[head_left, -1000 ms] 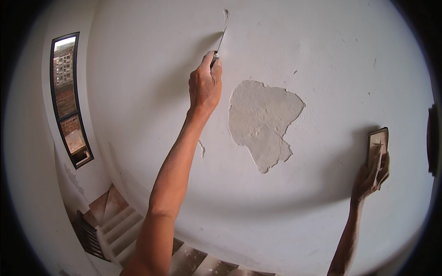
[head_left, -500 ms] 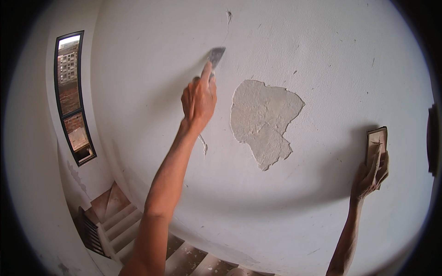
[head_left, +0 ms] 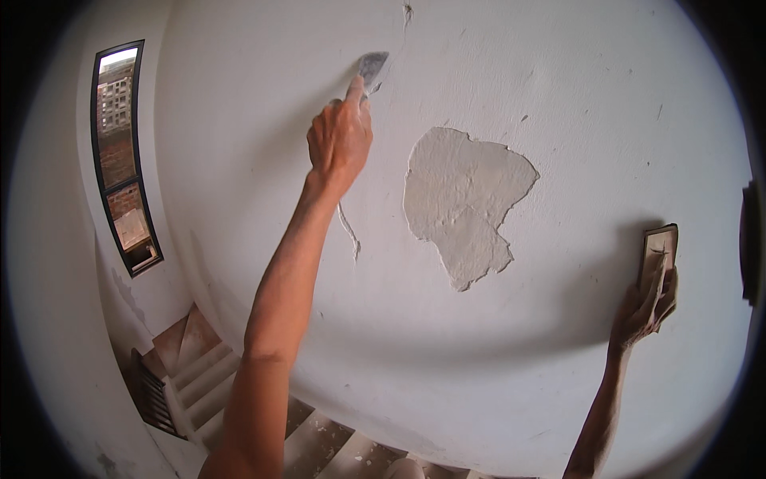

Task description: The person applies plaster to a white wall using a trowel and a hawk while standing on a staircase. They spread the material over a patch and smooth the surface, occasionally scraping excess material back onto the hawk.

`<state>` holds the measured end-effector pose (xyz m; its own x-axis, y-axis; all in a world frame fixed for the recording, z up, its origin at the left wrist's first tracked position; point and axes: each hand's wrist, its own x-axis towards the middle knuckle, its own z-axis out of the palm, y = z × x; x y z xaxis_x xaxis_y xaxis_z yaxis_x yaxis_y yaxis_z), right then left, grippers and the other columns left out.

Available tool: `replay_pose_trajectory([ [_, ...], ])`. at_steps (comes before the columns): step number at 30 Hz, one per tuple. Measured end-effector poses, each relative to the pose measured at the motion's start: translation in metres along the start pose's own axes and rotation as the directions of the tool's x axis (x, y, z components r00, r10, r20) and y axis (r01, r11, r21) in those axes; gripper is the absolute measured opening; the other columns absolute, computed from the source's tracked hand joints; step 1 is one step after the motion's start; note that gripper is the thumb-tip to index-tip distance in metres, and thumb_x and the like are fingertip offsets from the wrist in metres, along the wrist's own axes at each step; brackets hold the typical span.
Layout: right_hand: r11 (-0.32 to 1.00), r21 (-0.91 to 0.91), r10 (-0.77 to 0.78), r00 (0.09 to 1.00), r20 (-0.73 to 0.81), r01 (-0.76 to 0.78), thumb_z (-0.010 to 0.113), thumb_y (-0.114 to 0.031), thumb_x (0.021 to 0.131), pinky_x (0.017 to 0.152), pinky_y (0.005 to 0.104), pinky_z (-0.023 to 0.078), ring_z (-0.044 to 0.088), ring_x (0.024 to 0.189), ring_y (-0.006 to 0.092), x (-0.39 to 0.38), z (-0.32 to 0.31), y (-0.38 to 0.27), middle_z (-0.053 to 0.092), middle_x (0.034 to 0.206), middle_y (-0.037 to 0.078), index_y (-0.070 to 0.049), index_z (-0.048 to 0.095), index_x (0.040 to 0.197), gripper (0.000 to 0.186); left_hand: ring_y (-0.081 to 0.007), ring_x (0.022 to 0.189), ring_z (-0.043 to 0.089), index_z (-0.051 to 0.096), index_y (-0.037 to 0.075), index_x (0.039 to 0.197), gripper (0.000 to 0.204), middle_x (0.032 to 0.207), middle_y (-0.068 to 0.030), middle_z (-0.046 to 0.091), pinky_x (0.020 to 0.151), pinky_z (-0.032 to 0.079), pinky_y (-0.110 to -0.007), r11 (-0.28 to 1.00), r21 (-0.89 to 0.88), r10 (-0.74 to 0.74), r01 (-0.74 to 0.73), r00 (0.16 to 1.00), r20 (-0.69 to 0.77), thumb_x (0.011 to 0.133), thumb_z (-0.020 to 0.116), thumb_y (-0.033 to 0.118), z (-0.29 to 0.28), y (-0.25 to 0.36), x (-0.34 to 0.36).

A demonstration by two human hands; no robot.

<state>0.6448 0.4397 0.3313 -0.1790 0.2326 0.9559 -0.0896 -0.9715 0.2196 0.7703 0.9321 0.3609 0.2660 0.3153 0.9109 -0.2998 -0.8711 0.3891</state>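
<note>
My left hand [head_left: 339,136] is raised against a white wall [head_left: 558,96], gripping a putty knife [head_left: 371,68] whose grey blade lies flat on the wall just above my index finger. To its right is a patch [head_left: 463,203] where the paint has peeled off to bare plaster. A thin crack [head_left: 349,231] runs down the wall below my wrist. My right hand [head_left: 642,307] is low at the far right and holds a flat rectangular board [head_left: 658,251] smeared with filler, close to the wall.
A tall narrow dark-framed window [head_left: 120,152] is set in the wall at left. Stairs [head_left: 199,375] with a dark railing [head_left: 152,395] descend below at lower left. A small chip [head_left: 408,11] marks the wall near the top.
My left hand turned the putty knife from edge-on and pointing up to blade flat on the wall, lower and to the left of the chip. The right hand stayed put.
</note>
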Motion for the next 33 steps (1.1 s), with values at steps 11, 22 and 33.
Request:
replay_pose_trajectory([
  [11,1.000,-0.012,-0.017,1.000,-0.011,0.017,0.061,-0.024,0.093,0.102,0.0444,0.043,0.050,0.125,0.0350,0.001,0.000,-0.002,0.052,0.140,0.018,-0.010,0.057,0.141,0.050,-0.0088,0.060,0.052,0.053,0.001,0.135,0.042,0.081,-0.0044,0.058,0.045,0.042,-0.025,0.360,-0.829,-0.153,0.428,0.904,0.400,0.101,0.054,0.026,-0.014,-0.026,-0.057],
  [22,1.000,-0.013,-0.007,1.000,-0.015,0.007,0.061,-0.027,0.093,0.102,0.0453,0.043,0.050,0.126,0.0352,-0.001,0.004,0.002,0.052,0.140,0.017,-0.013,0.057,0.140,0.049,-0.0083,0.074,0.053,0.054,-0.001,0.134,0.047,0.086,-0.0025,0.058,0.059,0.046,-0.025,0.559,-0.757,-0.109,0.338,0.935,0.337,0.100,0.054,0.031,-0.002,-0.041,-0.041],
  [33,0.998,0.010,-0.066,0.997,-0.031,0.067,0.062,-0.029,0.095,0.102,0.0444,0.042,0.052,0.123,0.0350,-0.003,0.002,0.006,0.054,0.138,0.018,-0.008,0.058,0.138,0.048,-0.0265,0.075,0.054,0.059,0.003,0.125,0.030,0.084,-0.0125,0.059,0.075,0.046,-0.037,0.956,-0.284,-0.036,0.078,0.988,0.152,0.098,0.052,0.015,-0.027,-0.077,-0.068],
])
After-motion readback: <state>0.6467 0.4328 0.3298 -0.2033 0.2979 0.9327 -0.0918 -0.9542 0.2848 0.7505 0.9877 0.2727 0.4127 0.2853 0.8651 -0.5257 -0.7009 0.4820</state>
